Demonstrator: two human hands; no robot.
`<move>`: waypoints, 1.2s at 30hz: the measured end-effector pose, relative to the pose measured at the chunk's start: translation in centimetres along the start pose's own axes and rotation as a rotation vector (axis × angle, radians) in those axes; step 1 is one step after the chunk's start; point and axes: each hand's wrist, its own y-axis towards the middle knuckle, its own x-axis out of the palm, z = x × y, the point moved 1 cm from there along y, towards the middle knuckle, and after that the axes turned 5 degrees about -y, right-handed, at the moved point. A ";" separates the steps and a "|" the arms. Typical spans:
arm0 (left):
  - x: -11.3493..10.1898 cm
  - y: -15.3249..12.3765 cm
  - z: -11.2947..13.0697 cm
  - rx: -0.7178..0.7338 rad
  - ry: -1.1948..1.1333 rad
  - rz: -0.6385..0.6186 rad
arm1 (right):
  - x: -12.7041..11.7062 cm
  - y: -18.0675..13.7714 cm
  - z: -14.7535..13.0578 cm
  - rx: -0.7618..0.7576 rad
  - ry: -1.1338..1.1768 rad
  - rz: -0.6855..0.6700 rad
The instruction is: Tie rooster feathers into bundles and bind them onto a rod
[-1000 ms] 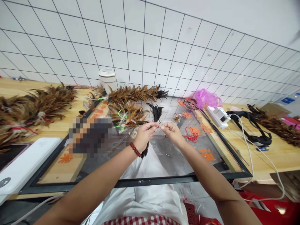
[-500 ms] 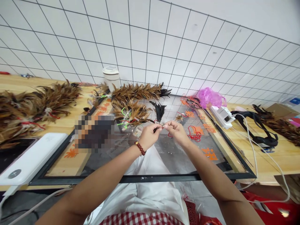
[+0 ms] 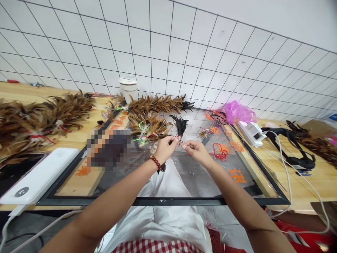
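Both my hands are pinched shut on a small tying job above the glass panel.

My left hand (image 3: 165,149) is clamped on a black feather bundle (image 3: 163,168), whose dark end pokes out on the near side under my beaded wrist. My right hand (image 3: 198,151) sits just right of it, fingertips closed on a red thread (image 3: 181,142) that runs between the two hands. A black tuft (image 3: 180,124) stands just beyond my fingers; I cannot tell whether it belongs to the bundle. Brown feather bundles (image 3: 147,127) lie far left on the black-framed glass panel (image 3: 168,201), and a red cord coil (image 3: 218,151) lies to the right.
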 end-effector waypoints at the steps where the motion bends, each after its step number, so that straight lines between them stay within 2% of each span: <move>1: 0.1 -0.1 0.1 0.026 0.040 -0.007 | 0.0 -0.1 -0.3 0.004 0.029 -0.010; 9: 0.4 -1.0 0.1 0.332 0.396 -0.061 | 0.0 -0.3 -0.7 0.044 0.222 0.033; 14: 0.1 -0.8 -0.5 0.377 0.480 -0.077 | 0.7 -0.2 -0.2 0.024 0.184 -0.010; 20: -0.1 -1.3 0.0 0.441 0.647 -0.143 | 1.0 -0.3 0.1 -0.004 0.160 -0.003; 23: -0.1 -1.3 0.1 0.434 0.608 -0.134 | 0.5 -0.4 0.0 -0.130 0.009 0.027; 27: -0.2 -0.9 0.1 0.396 0.466 -0.097 | -0.4 -0.6 -0.3 -0.355 -0.336 0.279; 31: -0.1 -0.9 0.1 0.354 0.439 -0.109 | -0.2 -0.7 0.0 -0.517 -0.571 0.239; 36: 0.1 -1.3 0.6 0.323 0.432 -0.145 | 0.1 -0.6 0.6 -0.550 -0.654 0.250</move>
